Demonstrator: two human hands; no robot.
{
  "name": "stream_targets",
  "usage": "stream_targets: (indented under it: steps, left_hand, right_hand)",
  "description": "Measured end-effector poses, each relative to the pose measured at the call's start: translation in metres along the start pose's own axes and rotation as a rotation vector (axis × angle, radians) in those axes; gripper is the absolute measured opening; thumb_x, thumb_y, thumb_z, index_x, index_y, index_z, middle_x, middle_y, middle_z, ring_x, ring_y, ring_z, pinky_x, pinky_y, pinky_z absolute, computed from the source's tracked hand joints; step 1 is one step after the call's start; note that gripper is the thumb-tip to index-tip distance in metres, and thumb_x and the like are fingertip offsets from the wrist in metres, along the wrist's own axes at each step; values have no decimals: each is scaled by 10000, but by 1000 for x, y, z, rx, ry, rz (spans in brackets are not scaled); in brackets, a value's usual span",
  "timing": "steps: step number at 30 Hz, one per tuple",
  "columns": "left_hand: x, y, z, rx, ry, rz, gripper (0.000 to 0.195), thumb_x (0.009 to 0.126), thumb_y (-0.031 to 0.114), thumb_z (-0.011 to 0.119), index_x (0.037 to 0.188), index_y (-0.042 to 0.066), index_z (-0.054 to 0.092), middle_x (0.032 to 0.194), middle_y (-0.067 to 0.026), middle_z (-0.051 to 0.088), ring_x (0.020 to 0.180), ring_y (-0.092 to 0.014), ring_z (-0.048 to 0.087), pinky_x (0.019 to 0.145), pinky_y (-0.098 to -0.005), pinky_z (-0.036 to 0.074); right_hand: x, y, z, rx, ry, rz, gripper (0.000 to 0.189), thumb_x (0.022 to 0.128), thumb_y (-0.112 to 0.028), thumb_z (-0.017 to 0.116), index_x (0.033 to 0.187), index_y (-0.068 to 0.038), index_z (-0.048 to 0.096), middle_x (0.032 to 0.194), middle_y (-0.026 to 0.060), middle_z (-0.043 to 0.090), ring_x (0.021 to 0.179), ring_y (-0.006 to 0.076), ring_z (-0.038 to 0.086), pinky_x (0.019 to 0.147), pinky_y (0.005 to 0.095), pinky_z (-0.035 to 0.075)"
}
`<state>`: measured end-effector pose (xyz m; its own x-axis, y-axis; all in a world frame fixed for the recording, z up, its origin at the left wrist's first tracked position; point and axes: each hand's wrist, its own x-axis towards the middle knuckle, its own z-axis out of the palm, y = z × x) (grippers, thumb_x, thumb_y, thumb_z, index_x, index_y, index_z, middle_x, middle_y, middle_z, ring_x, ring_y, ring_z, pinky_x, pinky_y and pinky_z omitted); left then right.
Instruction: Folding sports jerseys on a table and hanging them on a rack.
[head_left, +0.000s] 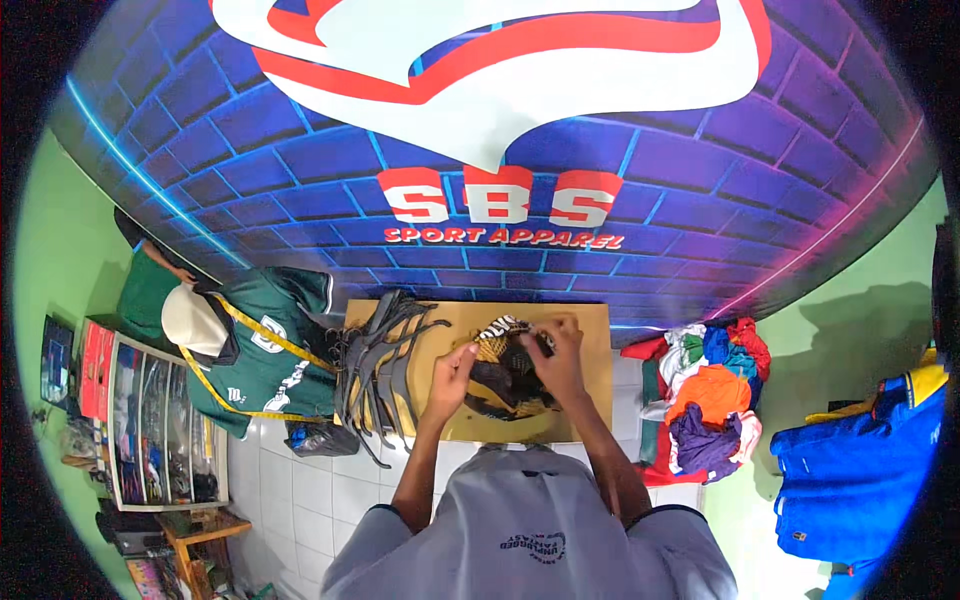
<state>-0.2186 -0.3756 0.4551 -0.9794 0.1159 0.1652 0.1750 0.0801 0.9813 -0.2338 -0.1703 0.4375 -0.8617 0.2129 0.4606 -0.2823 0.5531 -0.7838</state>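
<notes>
A black and yellow patterned garment (493, 375) lies bunched on a tan tabletop (446, 315) in front of me. Its far edge is a strip with white lettering on black, slightly raised. My left hand (451, 373) pinches the near-left end of this strip between thumb and fingers. At the strip's right end, my right hand (556, 351) grips the cloth with bent fingers, which partly hide it. Several black plastic clothes hangers (379, 360) lie in an overlapping pile on the table's left side, beside my left hand.
To the left stands a mannequin (196, 324) in a green jersey (259, 367), with a yellow tape measure (266, 331) around its neck. A glass-fronted cabinet (169, 427) is beyond. Right of the table are heaped colored clothes (709, 405) and a hanging blue garment (840, 465). A printed banner (330, 195) covers the wall.
</notes>
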Motion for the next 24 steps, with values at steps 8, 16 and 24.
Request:
stream_targets:
  steps: [8, 16, 24]
  left_hand:
    - [2, 0, -20, -78, 6, -199, 249, 1019, 194, 540, 975, -28, 646, 753, 34, 542, 651, -84, 454, 596, -232, 356]
    - [20, -7, -40, 266, 91, 55, 161, 958, 142, 587, 954, -9, 642, 815, -49, 596, 733, -179, 528, 751, -293, 418]
    - [21, 4, -12, 361, 408, 408, 229, 852, 163, 710, 1042, 58, 637, 1072, -89, 622, 942, -256, 550, 919, -366, 407]
  right_hand:
    - [-11, -4, -4, -66, -374, -170, 236, 833, -223, 746, 974, -39, 699, 1211, 92, 527, 1106, 271, 464, 970, 406, 337]
    - [30, -19, -20, 108, -290, -242, 96, 922, -123, 643, 950, -32, 658, 1219, 57, 523, 1065, 256, 498, 921, 375, 373]
    - [54, -79, -20, 562, -277, 104, 162, 1042, -145, 479, 1060, -5, 561, 1161, 27, 508, 990, 150, 471, 876, 245, 353]
